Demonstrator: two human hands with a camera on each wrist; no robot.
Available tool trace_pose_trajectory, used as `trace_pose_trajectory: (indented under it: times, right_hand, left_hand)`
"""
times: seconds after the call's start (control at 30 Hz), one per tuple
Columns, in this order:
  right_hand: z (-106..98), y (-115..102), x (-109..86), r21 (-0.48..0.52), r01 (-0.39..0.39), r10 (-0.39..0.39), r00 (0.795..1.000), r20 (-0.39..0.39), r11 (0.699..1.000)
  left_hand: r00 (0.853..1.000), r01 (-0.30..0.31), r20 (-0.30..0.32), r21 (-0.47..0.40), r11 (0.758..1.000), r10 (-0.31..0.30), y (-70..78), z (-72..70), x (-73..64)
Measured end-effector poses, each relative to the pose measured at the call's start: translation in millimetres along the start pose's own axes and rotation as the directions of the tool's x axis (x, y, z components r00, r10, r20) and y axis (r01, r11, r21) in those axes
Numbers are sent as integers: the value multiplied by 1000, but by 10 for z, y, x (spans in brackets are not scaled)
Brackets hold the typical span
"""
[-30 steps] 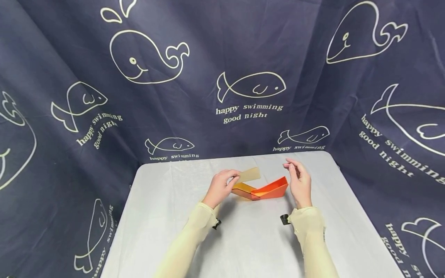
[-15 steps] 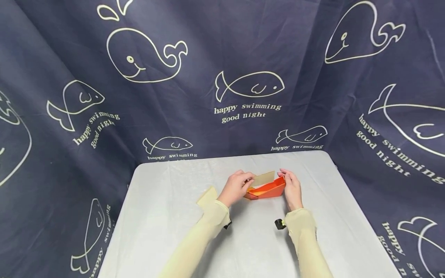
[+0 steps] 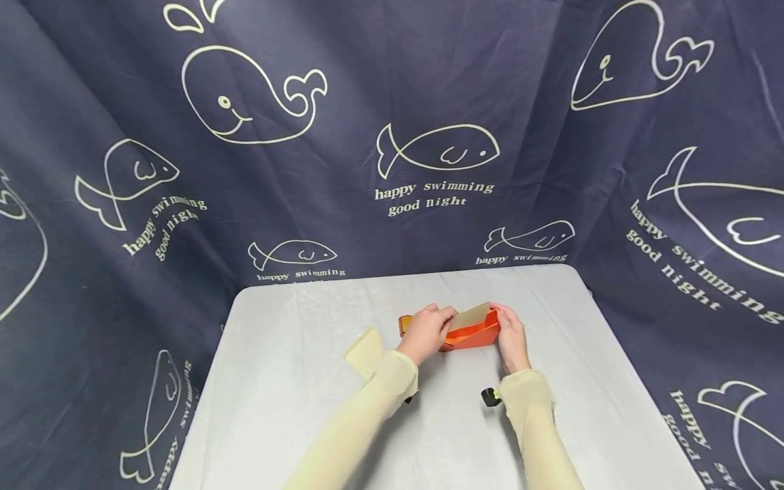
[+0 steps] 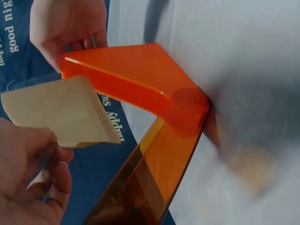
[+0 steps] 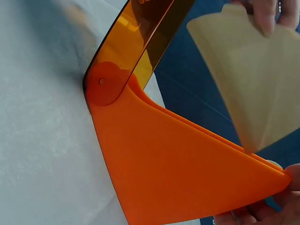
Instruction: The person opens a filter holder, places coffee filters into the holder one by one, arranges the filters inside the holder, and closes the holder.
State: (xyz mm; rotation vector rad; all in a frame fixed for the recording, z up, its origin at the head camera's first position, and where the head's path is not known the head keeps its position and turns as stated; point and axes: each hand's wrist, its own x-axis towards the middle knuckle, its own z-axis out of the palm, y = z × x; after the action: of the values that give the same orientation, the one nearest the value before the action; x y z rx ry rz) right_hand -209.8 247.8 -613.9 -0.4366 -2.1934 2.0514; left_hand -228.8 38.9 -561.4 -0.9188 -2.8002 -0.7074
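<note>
My left hand (image 3: 427, 335) pinches a tan paper coffee filter (image 4: 51, 105) by its edge. The filter is held over the open side of an orange coffee filter holder (image 5: 164, 164), which has a hinged see-through amber lid (image 4: 150, 173) swung open to the left. In the right wrist view the filter's narrow end meets or overlaps the holder's rim; I cannot tell whether it is inside. My right hand (image 3: 511, 339) grips the holder's right end, thumb on one side and fingers on the other. Part of the lid is behind my left hand in the head view.
More pale filter paper (image 3: 364, 350) lies on the white table (image 3: 294, 408), left of my left hand. A dark blue curtain (image 3: 343, 170) with whale and fish drawings stands around the table's back and sides.
My left hand has carried the coffee filter rightward and down to the holder. My right hand has come in from the right and taken hold of the holder's end.
</note>
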Motion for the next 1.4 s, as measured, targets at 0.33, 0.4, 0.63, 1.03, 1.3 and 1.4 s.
trace_pose_trajectory:
  times: [0.33,0.4,0.63,1.03,1.3,1.4]
  right_hand:
    - [-90,24,-91,-6,18,-18,999,-45,1000]
    - [-116,38,-111,0,9,-9,999,-42,1000]
    - [-122,22,-67,8,-29,29,999,-22,1000]
    - [-73,45,-3,-14,3,-4,1000,-31,1000]
    - [-1,39,-21,-16,22,-22,1000,-21,1000]
    - [24,30,-40,-24,16,-16,1000,-12,1000]
  left_hand:
    - [996,-2,93,107,994,-8,170,265,17]
    - [994,2,108,122,993,-15,200,333,16]
    - [992,27,116,173,985,-48,230,499,49]
    - [980,71,161,261,963,-116,246,625,62]
    - [979,72,164,295,953,-125,234,671,16]
    - [981,51,159,322,945,-107,224,672,-17]
